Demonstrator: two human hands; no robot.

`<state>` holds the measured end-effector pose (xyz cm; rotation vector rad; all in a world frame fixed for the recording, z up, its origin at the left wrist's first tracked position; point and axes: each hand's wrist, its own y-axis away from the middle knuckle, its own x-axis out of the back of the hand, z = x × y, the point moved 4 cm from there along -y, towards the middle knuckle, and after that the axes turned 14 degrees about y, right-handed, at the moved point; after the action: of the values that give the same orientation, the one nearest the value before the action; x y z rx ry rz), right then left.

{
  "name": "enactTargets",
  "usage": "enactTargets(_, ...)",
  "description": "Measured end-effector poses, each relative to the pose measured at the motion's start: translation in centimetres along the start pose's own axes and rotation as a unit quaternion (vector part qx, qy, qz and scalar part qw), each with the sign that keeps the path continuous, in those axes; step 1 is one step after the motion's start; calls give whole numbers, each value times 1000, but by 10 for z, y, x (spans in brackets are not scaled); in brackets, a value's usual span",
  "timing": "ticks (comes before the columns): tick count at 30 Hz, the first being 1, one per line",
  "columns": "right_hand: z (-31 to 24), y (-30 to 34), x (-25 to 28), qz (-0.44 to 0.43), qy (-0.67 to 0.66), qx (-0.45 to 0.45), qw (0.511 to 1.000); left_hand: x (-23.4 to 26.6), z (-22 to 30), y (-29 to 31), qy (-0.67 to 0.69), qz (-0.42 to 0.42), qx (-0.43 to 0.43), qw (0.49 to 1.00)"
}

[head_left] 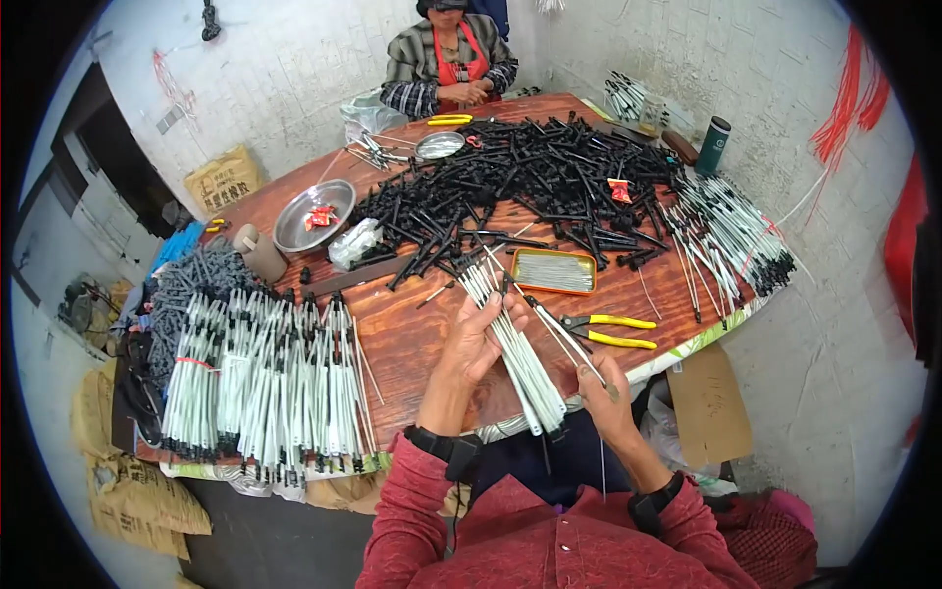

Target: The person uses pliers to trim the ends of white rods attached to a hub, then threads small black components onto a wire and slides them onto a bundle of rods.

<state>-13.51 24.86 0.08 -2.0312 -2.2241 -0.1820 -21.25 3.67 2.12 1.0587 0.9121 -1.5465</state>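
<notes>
Near the table's front edge, my left hand (478,339) is closed around a bundle of thin white rods (522,370) with dark ends, which slants down toward me. To its right, my right hand (606,393) grips the lower end of a separate white rod (561,337) that points up and away to the left. Pliers with yellow handles (624,332) lie just beyond my right hand. An orange-rimmed tray (555,272) full of thin metal pins sits past the bundle. What my right fingertips cover is hidden.
A big heap of black plastic parts (530,177) spreads over the table's far middle. White rods (265,383) are stacked at left beside grey parts (201,294), and more rods (731,231) at right. A metal bowl (314,216) holds red packets. Across sits a person (453,64), hands together.
</notes>
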Motion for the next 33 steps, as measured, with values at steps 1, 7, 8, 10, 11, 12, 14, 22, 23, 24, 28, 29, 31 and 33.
enactTargets(1,-3,2,-2,3,-11,-6,1000,-3,2,0,12,-23,-25,999)
enactTargets(7,1,23,-3,-125,-39,-35,991,-18,32,18,82,-70,-86,990)
enactTargets(8,10,28,4,-143,-17,-17,989,-22,36,19,77,-33,-99,992)
enactTargets(10,17,33,19,-162,2,3,987,-24,40,21,68,4,-115,991)
enactTargets(11,15,37,26,-186,10,5,982,-25,42,23,54,-1,-120,991)
enactTargets(12,13,44,32,-209,19,6,978,-26,42,25,40,-7,-123,992)
enactTargets(14,11,51,34,-230,23,6,973,-26,42,27,23,-11,-123,992)
enactTargets(22,-4,57,32,-237,-230,27,943,-29,45,39,-18,-18,-108,994)
enactTargets(23,-6,58,34,-219,-217,41,950,-26,46,41,-30,-4,-112,993)
enactTargets(24,-11,58,34,-201,-202,56,957,-24,47,43,-41,9,-116,992)
enactTargets(28,-34,46,40,-154,-31,191,969,-20,44,44,-30,27,-118,992)
enactTargets(29,-41,46,41,-136,48,248,958,-19,43,47,-19,31,-117,992)
enactTargets(31,-54,43,43,-119,79,245,959,-27,41,51,-23,17,-118,993)
enactTargets(33,-65,43,45,-84,144,235,958,-37,40,54,-29,-9,-118,993)
